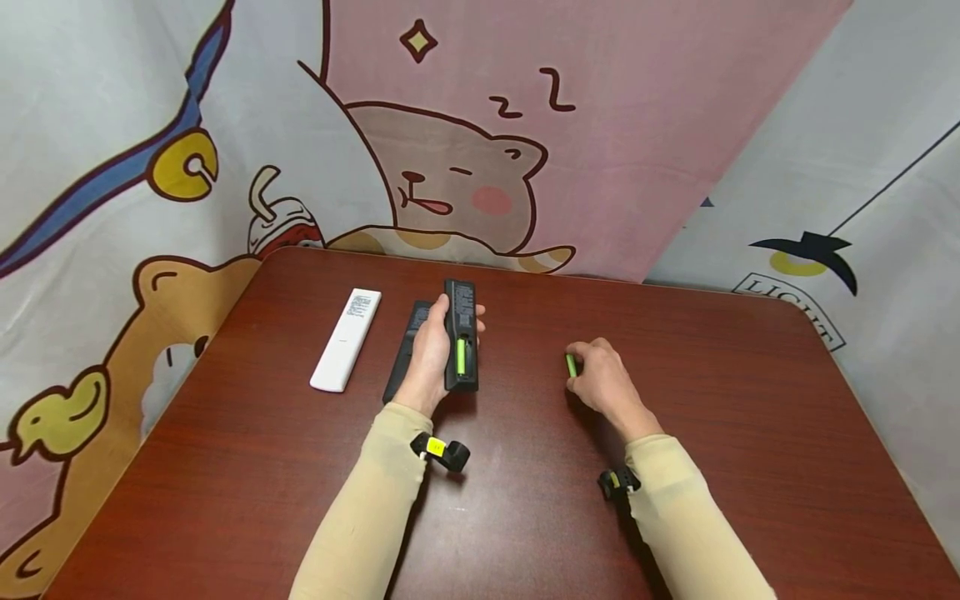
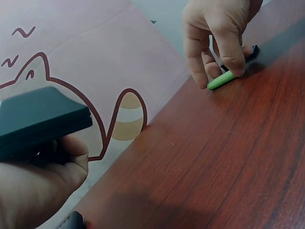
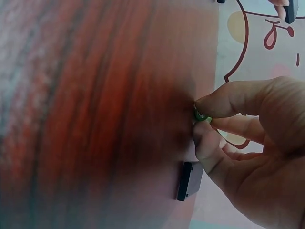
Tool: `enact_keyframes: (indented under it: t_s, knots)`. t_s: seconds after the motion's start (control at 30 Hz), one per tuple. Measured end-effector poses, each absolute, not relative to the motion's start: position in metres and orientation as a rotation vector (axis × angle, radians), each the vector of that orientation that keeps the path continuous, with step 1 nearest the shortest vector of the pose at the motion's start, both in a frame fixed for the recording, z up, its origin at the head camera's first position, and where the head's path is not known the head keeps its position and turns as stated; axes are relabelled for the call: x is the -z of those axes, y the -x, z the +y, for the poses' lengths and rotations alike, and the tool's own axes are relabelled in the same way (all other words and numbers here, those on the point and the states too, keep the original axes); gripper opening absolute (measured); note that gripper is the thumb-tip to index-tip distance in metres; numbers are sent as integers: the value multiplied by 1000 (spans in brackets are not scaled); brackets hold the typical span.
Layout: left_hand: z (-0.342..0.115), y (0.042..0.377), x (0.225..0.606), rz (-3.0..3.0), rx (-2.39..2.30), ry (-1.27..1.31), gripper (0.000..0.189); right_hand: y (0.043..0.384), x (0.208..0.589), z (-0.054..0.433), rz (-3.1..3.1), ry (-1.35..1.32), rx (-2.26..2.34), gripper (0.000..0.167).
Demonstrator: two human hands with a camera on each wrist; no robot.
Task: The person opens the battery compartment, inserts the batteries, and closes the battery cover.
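My left hand (image 1: 427, 354) grips a black remote control (image 1: 463, 304), its back turned up. The remote's battery compartment is uncovered, and a green battery (image 1: 461, 358) lies in it. Off to the right, my right hand (image 1: 604, 380) pinches another green battery (image 1: 572, 365) between thumb and fingers, low over the table. In the right wrist view this battery (image 3: 201, 114) shows end-on between the fingertips. Beside that hand lies a small black flat piece (image 3: 189, 181), mostly hidden behind the fingers in the left wrist view.
A second black remote control (image 1: 399, 367) lies on the brown table (image 1: 517, 500), partly covered by my left hand. Farther left is a white remote control (image 1: 347, 342). A printed cloth (image 1: 637, 108) hangs behind the table's far edge.
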State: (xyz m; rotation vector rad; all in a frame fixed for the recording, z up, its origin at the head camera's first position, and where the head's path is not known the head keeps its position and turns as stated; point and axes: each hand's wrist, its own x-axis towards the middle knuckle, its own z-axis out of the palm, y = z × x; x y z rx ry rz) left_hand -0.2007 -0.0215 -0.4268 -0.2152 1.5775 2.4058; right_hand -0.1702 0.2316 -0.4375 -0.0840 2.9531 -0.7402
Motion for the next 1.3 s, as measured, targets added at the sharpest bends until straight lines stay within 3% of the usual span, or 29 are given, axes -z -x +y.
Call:
enact_keyframes:
  t_s: [0.67,1.3]
  knots:
    - [-22,198,426,1595,-2378,221,65,177,438,237,2929,102,777,26]
    - [-21,198,429,1590,-2390,214,62,168,427,222,2937,195,1041,40]
